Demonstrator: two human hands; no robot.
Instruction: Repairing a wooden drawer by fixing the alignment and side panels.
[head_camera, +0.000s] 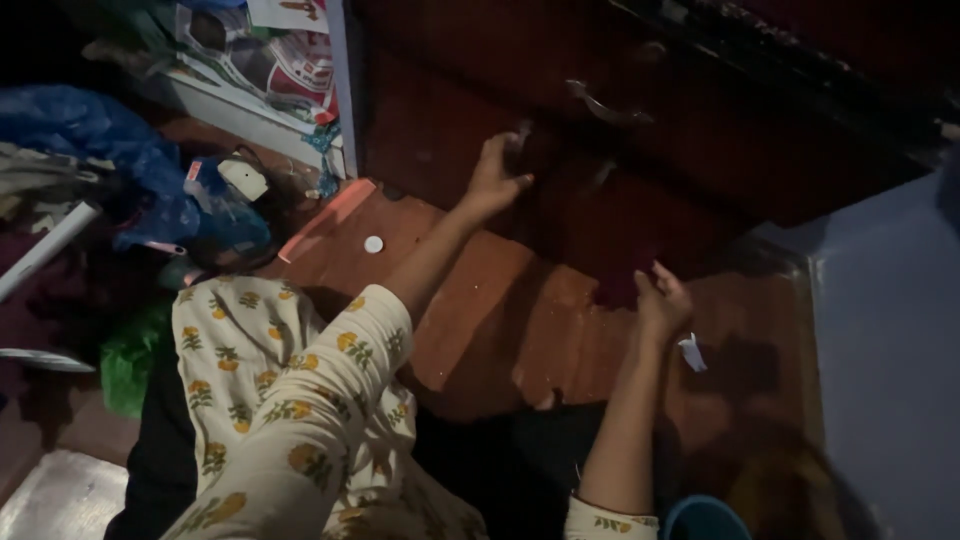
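Note:
I sit on a reddish floor (480, 300) facing a dark wooden cabinet (700, 150) with a curved metal drawer handle (604, 106). My left hand (495, 178) reaches out to the cabinet front, its fingers closed around a small metal pull (521, 137) below that handle. My right hand (660, 303) is lower and to the right, at the cabinet's base, pinching a dark red thing (622, 278) whose kind I cannot make out in the dim light. Both sleeves are cream with yellow flowers.
An orange comb (326, 220) and a small white cap (373, 244) lie on the floor to the left. Blue plastic bags (100, 140), a green bag (128, 362) and clutter fill the far left. A white paper scrap (692, 352) and a blue bucket rim (705, 518) are near my right arm. A pale wall (890, 350) stands at right.

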